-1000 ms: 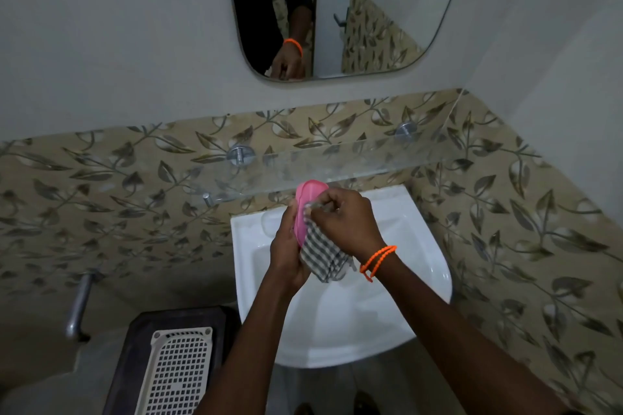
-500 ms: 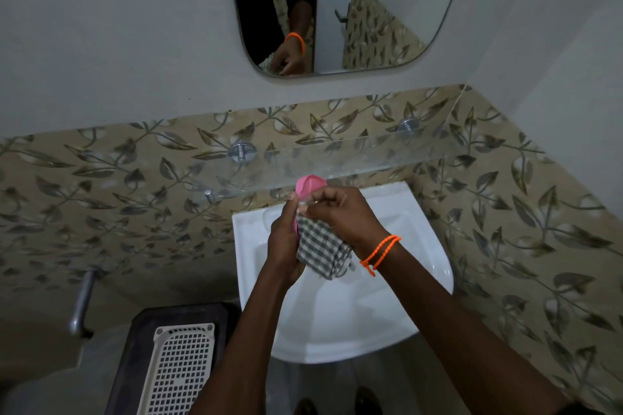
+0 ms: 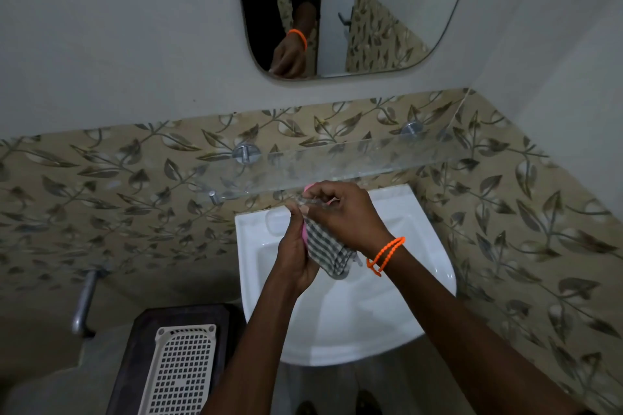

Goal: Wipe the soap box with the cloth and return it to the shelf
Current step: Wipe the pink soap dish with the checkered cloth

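Observation:
My left hand (image 3: 296, 256) grips the pink soap box (image 3: 304, 233) over the basin; only thin pink slivers of it show between my fingers and the cloth. My right hand (image 3: 347, 212), with an orange bead bracelet at the wrist, presses the grey checked cloth (image 3: 328, 251) against the box and covers its top. The cloth hangs down below both hands. The glass shelf (image 3: 371, 158) runs along the tiled wall just above and behind my hands, held by metal studs.
A white wash basin (image 3: 421, 296) sits under my hands. A mirror (image 3: 371, 10) hangs above the shelf. A dark stool with a white perforated tray (image 3: 182, 371) stands at lower left, a metal pipe (image 3: 84, 300) beside it. Leaf-patterned tiles close the corner on the right.
My right hand slid up over the top of the soap box with the cloth, hiding most of the pink. Both hands rose slightly toward the shelf edge.

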